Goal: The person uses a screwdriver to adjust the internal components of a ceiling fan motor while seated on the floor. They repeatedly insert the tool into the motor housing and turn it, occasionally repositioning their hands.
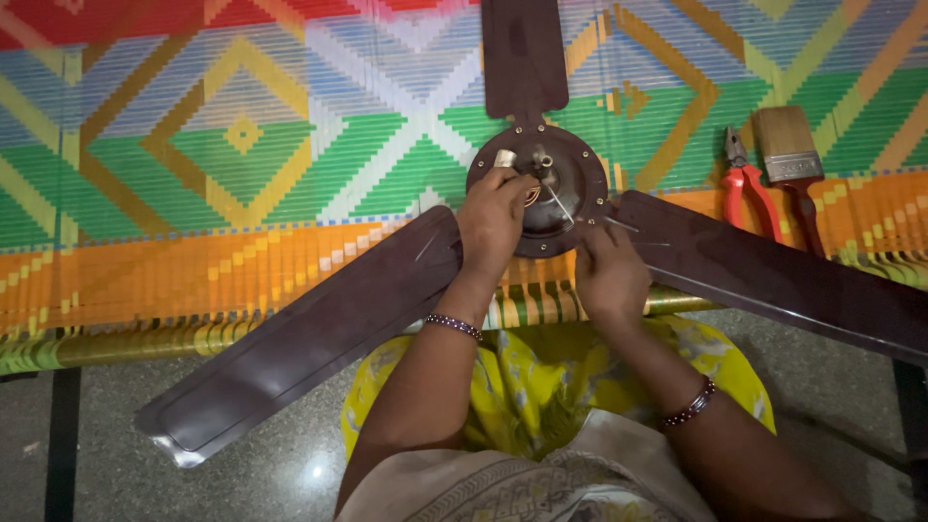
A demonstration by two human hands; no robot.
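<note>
Under both my hands lies the widest thing in view, a woven plastic mat in bright green, orange, red and blue diamond patterns (242, 145), spread over a dark polished stone floor (106, 425). On the mat rests a dark brown metal ceiling fan with three long blades (319, 329), its round motor hub (570, 188) directly beneath my fingers. One blade runs away from the grip toward the top edge, one slants down past my left wrist, one stretches off beyond my right hand.

My left hand (493, 222) is curled on the hub's near rim, fingers bunched around thin wires (532, 196) beside the small cream cylindrical part (505, 158). My right hand (609, 271) is closed at the hub's lower right edge, pinching a thin wire end; I cannot tell how tightly.

Well to the right of the grip lie a wooden-handled flat paintbrush (788, 145) and red-handled pliers (746, 188), side by side.
</note>
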